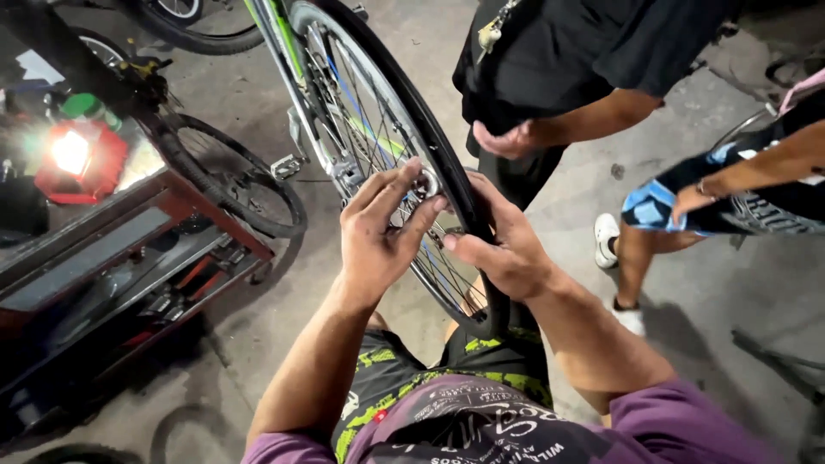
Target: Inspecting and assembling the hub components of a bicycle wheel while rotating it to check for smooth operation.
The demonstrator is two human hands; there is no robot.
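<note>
A concrete floor (739, 283) spreads under everything. On the left stands a red metal cart (129, 249) with shelves; its top holds a bright lamp in a red housing (77, 159) and a green-capped bottle (82, 105), and the lower shelves hold dark tools too dim to tell apart. A black tyre (232, 176) leans against the cart's right side. Another tyre (185, 30) lies near the top edge.

A bicycle wheel (378, 129) runs upright from the top centre down toward the person's lap, its black tyre on the right edge and its silver spokes crossing to the hub (427, 182). A green frame tube (279, 39) runs beside the wheel at the top.

The left hand (378, 228) is on the near side of the wheel, fingers spread and half curled, fingertips pressing on the hub. The right hand (503, 245) wraps around the tyre from the other side, fingers closed over the rim, thumb pointing toward the hub. The two hands nearly touch.

Behind the wheel stands a person in black (559, 60), one hand (503, 139) loosely curled just beyond the tyre. At the right another person's arm (756, 176) reaches in, and white shoes (607, 236) stand on the floor.
</note>
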